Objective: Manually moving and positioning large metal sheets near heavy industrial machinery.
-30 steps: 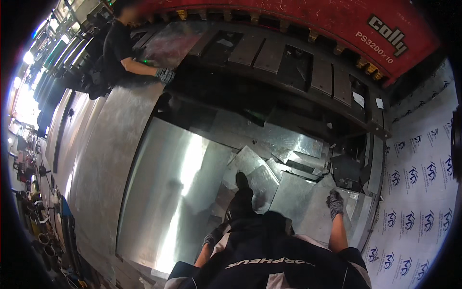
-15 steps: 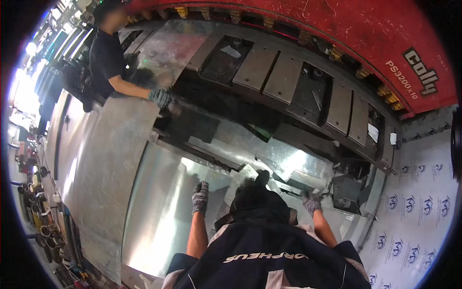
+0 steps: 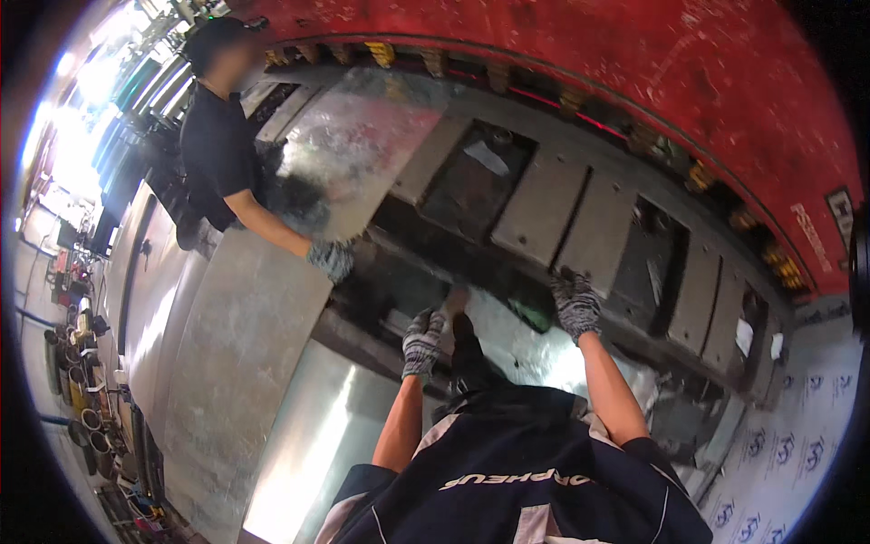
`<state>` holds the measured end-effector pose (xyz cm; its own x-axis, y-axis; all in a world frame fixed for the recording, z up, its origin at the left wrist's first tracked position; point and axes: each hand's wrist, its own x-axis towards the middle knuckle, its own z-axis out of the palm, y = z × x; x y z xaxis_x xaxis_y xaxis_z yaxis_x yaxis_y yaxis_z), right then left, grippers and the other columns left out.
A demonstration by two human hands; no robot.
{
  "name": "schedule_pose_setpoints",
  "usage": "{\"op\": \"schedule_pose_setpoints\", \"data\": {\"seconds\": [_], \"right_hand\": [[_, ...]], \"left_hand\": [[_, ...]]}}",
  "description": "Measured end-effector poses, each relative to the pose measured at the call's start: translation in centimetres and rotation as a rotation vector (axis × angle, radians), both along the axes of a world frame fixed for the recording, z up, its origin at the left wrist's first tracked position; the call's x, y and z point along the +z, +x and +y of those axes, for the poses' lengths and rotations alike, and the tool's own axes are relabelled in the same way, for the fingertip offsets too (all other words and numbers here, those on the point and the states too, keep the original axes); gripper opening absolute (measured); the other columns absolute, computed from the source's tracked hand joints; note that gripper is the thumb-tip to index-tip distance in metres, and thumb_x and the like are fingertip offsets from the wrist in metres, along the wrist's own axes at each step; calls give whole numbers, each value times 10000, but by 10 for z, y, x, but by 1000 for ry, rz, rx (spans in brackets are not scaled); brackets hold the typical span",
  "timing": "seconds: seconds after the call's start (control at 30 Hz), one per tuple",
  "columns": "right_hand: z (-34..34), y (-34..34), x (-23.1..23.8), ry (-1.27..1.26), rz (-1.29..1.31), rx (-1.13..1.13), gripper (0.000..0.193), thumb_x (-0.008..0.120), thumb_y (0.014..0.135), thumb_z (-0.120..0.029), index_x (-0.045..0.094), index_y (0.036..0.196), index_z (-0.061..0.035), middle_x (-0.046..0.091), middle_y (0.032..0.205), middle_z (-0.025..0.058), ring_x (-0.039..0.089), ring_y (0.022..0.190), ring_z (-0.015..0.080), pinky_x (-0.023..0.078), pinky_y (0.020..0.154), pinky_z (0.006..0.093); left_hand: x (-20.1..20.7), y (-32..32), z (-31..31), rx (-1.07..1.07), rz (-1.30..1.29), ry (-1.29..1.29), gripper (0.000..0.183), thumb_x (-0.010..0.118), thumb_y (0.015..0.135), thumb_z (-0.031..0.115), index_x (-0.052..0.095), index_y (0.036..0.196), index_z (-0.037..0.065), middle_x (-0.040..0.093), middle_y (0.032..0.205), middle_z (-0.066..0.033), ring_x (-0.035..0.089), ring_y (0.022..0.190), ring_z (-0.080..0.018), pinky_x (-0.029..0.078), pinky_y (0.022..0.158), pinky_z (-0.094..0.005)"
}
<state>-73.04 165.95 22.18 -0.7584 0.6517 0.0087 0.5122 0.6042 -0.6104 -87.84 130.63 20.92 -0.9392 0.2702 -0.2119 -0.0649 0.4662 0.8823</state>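
My left hand (image 3: 423, 343), in a grey-and-black knit glove, is raised with its fingers curled beside my forward leg (image 3: 471, 354). No object shows in it. My right hand (image 3: 577, 304), gloved alike, lies at the front edge of the slotted machine bed (image 3: 544, 213), its fingers spread over the edge. My leg reaches forward between my hands, above the bright sheet metal (image 3: 507, 337) in front of the bed. Another shiny metal sheet (image 3: 313, 435) lies to the left of my left arm.
A large red machine body (image 3: 616, 54) with yellow clamps spans the far side. At the far left a co-worker (image 3: 217, 145) rests a gloved hand (image 3: 331, 260) by the corner of a wide grey sheet (image 3: 236, 344). Film-covered sheeting (image 3: 779, 453) is at the right.
Both my hands have moved forward; the right has come up from the low metal pieces to the bed's edge. My leg now extends forward, and the view has shifted nearer the machine.
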Motion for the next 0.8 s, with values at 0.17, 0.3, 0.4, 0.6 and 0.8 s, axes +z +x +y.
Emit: {"op": "schedule_pose_setpoints", "data": {"seconds": [0.17,0.3,0.4,0.6,0.8], "right_hand": [[14,-138,35,373,-477,9,703,409,1077,-585,471,1604,-123,416,1678,202,365,1536,443,187,1306,538],[18,-169,-3,292,-576,-236,804,495,1030,-607,385,1658,-117,295,1706,302,226,1599,469,96,1316,576],[24,-162,-36,427,-536,-276,807,590,1003,-558,388,1658,-131,268,1722,289,206,1593,504,81,1309,607],[27,-171,-42,379,-521,-241,821,666,970,-517,410,1648,-131,287,1712,293,207,1596,497,78,1301,632],[31,-172,-44,376,-555,-251,818,678,959,-504,426,1636,-122,315,1694,300,218,1589,500,81,1300,644]], "left_hand": [[6,-190,76,-108,134,-131,556,668,985,414,632,1443,100,601,1495,-237,570,1375,-418,457,1156,-496],[7,-294,135,-99,443,-324,659,679,957,465,581,1501,104,474,1606,-278,439,1495,-443,355,1231,-544],[13,-339,167,-106,387,-650,729,577,993,556,508,1591,145,306,1700,-313,263,1583,-509,194,1291,-598],[-36,-373,184,-54,432,-720,737,568,993,573,503,1593,149,295,1706,-315,217,1580,-564,144,1266,-686],[-51,-375,196,43,598,-694,741,617,953,553,556,1548,117,384,1667,-302,260,1558,-578,164,1243,-728]]}}
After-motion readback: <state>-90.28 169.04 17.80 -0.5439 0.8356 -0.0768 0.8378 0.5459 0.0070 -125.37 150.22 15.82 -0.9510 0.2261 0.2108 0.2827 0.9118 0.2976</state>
